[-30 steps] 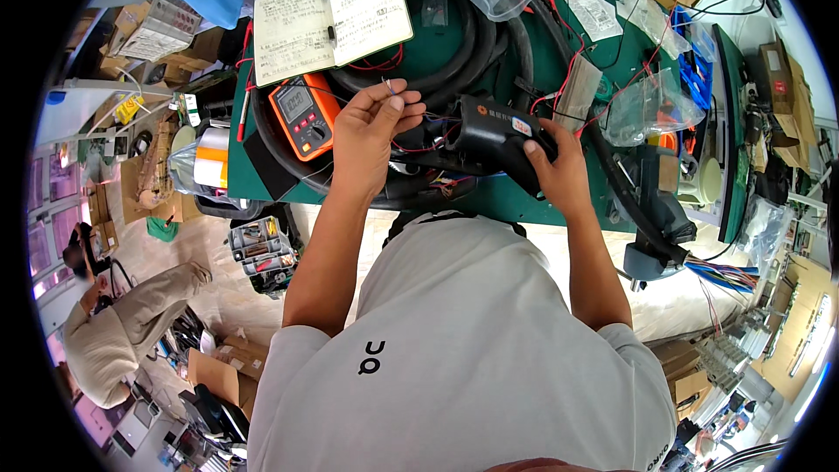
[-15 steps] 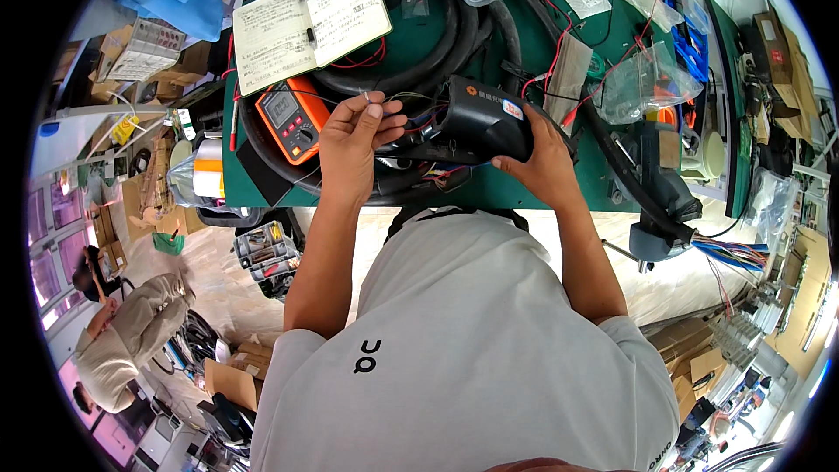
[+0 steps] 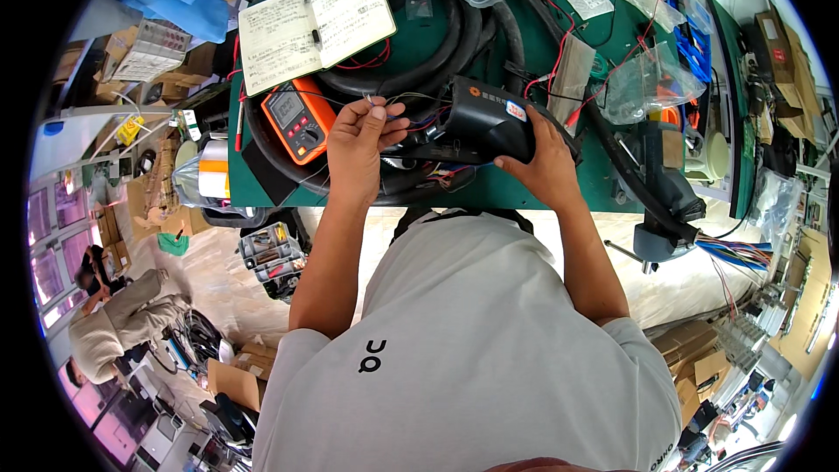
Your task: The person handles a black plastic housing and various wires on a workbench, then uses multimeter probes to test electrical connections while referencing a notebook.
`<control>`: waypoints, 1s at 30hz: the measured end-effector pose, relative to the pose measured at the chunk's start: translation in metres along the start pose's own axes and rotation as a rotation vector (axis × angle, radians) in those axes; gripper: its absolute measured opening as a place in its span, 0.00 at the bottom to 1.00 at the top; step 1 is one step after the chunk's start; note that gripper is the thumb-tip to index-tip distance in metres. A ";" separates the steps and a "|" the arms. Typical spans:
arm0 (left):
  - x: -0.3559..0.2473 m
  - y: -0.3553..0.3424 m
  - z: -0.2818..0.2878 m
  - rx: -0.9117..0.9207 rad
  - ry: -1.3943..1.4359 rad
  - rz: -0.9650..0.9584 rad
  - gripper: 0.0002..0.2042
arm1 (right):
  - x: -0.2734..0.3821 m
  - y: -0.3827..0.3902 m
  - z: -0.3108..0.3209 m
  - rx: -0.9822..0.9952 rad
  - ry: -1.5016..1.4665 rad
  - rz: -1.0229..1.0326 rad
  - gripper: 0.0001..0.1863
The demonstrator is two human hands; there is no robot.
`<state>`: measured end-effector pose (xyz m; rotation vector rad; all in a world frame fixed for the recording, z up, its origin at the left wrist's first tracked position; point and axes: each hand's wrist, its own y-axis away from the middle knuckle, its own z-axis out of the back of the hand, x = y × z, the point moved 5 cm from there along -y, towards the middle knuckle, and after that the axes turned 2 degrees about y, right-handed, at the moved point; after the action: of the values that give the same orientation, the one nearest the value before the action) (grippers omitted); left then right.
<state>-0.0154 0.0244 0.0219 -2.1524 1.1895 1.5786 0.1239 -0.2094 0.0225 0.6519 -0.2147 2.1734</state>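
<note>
My right hand (image 3: 548,160) is wrapped round the right end of a black plastic housing (image 3: 489,125), thumb at its near side and fingers over the top. The housing has an orange mark and a small sticker. Thin coloured wires (image 3: 426,120) come out of its left end. My left hand (image 3: 360,137) pinches the end of a thin wire between thumb and forefinger, its other fingers curled. An orange multimeter (image 3: 300,122) lies just left of that hand, and an open notebook (image 3: 316,24) with handwriting partly covers its top.
Thick black cable (image 3: 437,65) lies coiled on the green table mat (image 3: 603,182). Clear plastic bags (image 3: 647,87) and red leads (image 3: 568,35) are spread to the right. A second cable with a connector (image 3: 660,183) hangs at the right edge. A parts tray (image 3: 273,252) stands below the table.
The whole view has shifted slightly. Both hands keep their holds on the wire and the housing, with hardly any movement. In the background at left, a person has leaned a little.
</note>
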 end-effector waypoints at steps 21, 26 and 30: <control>0.027 0.002 -0.002 0.099 -0.213 0.274 0.14 | 0.004 0.002 -0.001 -0.003 0.034 -0.005 0.49; 0.031 0.001 -0.013 0.107 -0.223 0.325 0.19 | 0.005 0.003 -0.001 0.010 0.037 -0.013 0.49; 0.033 -0.003 -0.014 0.041 -0.193 0.296 0.18 | 0.005 0.002 -0.002 0.011 0.026 -0.008 0.50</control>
<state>-0.0002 0.0020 -0.0021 -1.8142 1.5126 1.8120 0.1190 -0.2073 0.0235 0.6294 -0.1860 2.1751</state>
